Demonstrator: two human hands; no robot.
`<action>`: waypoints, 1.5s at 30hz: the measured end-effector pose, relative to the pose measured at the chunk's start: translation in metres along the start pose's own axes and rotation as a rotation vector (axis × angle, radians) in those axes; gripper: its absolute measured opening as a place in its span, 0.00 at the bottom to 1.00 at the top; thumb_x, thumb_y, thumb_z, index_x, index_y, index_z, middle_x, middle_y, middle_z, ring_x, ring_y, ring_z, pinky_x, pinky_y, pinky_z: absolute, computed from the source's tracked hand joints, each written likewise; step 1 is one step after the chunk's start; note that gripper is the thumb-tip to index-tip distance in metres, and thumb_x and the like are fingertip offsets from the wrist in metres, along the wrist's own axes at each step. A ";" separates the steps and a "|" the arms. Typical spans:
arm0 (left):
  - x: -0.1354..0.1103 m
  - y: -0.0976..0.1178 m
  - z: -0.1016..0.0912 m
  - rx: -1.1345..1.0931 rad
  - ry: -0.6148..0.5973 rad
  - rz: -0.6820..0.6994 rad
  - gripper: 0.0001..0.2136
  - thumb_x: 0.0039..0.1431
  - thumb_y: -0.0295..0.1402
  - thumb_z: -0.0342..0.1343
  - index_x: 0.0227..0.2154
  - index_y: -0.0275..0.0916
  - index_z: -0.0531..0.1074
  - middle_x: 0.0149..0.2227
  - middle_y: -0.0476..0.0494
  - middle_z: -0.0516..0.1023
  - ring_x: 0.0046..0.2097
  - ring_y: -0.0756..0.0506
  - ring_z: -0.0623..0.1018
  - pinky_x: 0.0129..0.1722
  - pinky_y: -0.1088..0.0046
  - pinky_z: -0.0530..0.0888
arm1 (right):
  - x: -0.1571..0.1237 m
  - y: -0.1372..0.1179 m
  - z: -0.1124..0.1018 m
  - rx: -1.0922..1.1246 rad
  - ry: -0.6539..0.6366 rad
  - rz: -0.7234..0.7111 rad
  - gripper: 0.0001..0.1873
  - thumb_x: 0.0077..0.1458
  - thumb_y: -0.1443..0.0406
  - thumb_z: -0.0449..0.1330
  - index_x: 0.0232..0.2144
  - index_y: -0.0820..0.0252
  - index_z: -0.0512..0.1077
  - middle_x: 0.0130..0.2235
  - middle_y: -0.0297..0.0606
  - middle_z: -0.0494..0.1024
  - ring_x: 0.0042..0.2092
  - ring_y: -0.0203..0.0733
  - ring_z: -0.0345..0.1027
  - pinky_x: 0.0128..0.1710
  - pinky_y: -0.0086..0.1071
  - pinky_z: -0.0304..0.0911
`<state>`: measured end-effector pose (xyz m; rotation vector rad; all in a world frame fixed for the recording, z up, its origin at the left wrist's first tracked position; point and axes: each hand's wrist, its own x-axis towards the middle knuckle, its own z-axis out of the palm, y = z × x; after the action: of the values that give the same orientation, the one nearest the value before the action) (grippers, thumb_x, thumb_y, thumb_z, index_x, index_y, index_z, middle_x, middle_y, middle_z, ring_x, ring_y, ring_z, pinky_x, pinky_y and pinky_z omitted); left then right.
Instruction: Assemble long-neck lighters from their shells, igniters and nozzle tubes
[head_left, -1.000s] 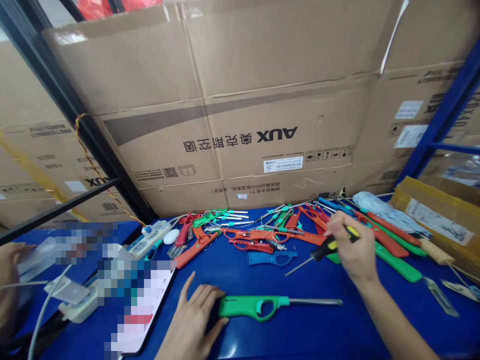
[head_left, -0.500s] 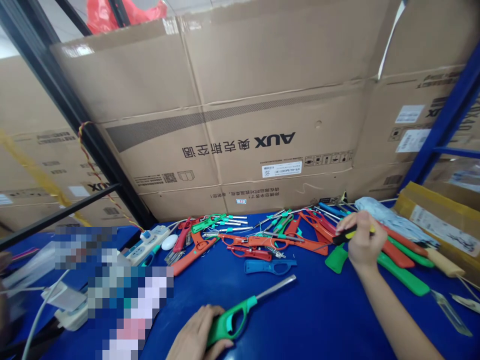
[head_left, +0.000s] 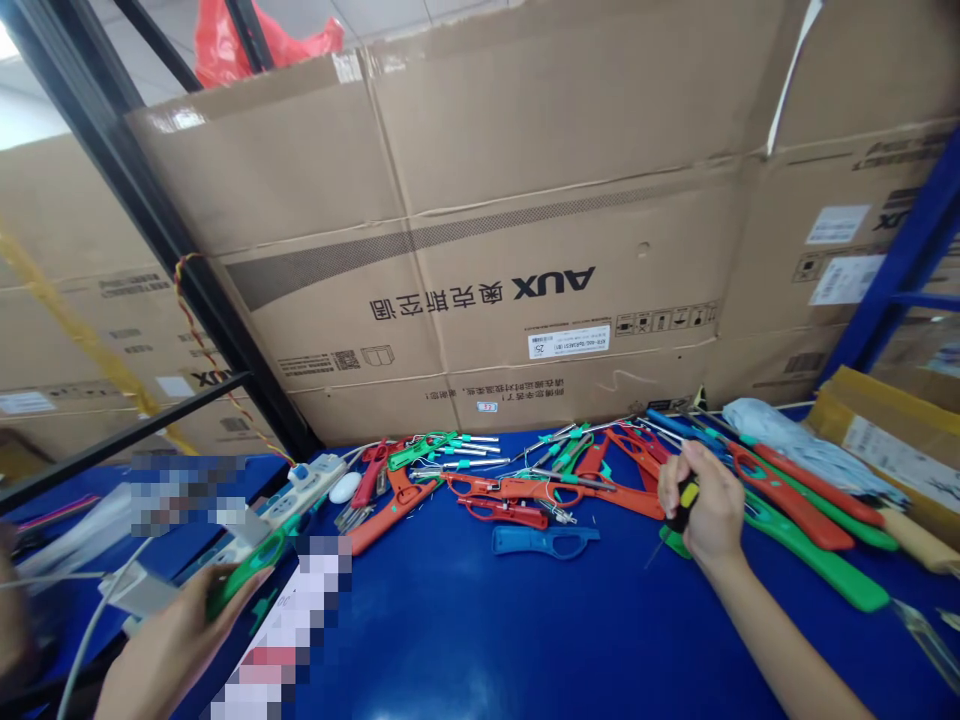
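My left hand is at the lower left, closed round a green long-nosed lighter that it holds over the left side of the blue table. Over at the right my right hand grips a screwdriver with a black and yellow handle, its thin shaft pointing down to the left. That hand hovers just in front of a heap of red, green and blue lighter shells spread along the back of the table. A blue shell lies alone, nearest the middle.
A large AUX cardboard box stands upright behind the table. A white power strip and cables lie at the left. Long red and green lighters and a brown box are at the right, beside a blue rack post.
My left hand lifted the green lighter from the table's front and carried it far left. My right hand turned the screwdriver from lying sideways to point downward and shifted slightly left.
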<state>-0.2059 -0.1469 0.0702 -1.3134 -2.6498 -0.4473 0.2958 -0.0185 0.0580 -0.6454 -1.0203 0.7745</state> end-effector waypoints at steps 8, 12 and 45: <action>0.005 0.080 0.021 0.160 0.082 0.334 0.20 0.60 0.44 0.42 0.43 0.37 0.73 0.46 0.35 0.76 0.49 0.32 0.72 0.44 0.55 0.68 | -0.006 0.002 0.005 -0.176 -0.168 0.191 0.19 0.57 0.53 0.55 0.22 0.56 0.58 0.11 0.22 0.59 0.11 0.29 0.48 0.10 0.21 0.45; -0.004 0.118 0.046 0.123 0.035 0.446 0.18 0.58 0.47 0.46 0.39 0.40 0.74 0.43 0.36 0.77 0.48 0.33 0.73 0.43 0.57 0.68 | -0.008 0.005 0.009 -0.378 -0.320 0.280 0.18 0.57 0.50 0.54 0.25 0.55 0.58 0.12 0.20 0.56 0.12 0.30 0.46 0.12 0.22 0.43; -0.106 0.126 0.042 -0.307 -0.515 0.781 0.13 0.57 0.48 0.54 0.42 0.50 0.74 0.43 0.45 0.76 0.47 0.39 0.74 0.48 0.59 0.68 | -0.024 0.008 0.010 -1.101 -1.078 0.188 0.22 0.38 0.47 0.68 0.35 0.49 0.74 0.28 0.32 0.75 0.32 0.45 0.70 0.28 0.27 0.54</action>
<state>-0.0413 -0.1408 0.0270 -2.6855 -2.1444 -0.4401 0.2768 -0.0326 0.0443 -1.3127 -2.4693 0.6629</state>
